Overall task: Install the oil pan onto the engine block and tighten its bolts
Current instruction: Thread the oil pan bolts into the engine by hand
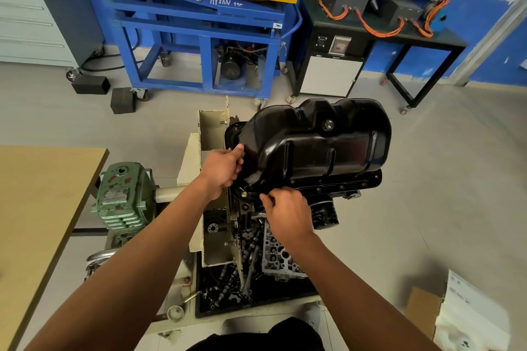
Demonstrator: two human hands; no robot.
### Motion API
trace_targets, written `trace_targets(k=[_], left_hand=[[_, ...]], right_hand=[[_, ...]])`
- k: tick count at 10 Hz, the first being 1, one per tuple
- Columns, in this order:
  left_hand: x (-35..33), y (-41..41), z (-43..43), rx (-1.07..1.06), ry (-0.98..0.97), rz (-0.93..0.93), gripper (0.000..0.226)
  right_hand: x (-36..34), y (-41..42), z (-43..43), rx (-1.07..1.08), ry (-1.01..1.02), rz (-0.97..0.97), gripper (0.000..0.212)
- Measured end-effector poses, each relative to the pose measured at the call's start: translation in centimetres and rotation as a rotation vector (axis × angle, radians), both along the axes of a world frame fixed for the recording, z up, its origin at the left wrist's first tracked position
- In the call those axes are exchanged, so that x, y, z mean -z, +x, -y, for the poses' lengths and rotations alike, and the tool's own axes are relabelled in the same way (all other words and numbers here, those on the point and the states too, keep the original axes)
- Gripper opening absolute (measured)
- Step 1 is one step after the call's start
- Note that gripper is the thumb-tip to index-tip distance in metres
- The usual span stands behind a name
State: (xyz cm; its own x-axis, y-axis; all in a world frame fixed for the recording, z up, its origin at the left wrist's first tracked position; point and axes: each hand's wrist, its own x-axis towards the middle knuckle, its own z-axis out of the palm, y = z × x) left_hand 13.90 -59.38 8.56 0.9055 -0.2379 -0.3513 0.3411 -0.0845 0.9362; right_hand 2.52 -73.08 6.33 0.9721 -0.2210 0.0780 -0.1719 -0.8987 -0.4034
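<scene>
Pan (313,145) sits ahead; left hand (224,168) grips its end, right hand (288,214) pinches the flange (328,188), likely aligning bolt holes.

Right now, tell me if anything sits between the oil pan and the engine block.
Nothing visible does. The oil pan flange already lies on the engine block; the left hand holds its left end, and the right hand pinches at the near flange. The far side is hidden.
</scene>
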Motion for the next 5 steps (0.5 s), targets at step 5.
trace_targets(k=[5], left_hand=[[0.37, 0.21, -0.02, -0.002, 0.012, -0.018, 0.042]], right_hand=[[-0.2, 0.11, 0.04, -0.029, 0.151, 0.117, 0.018]])
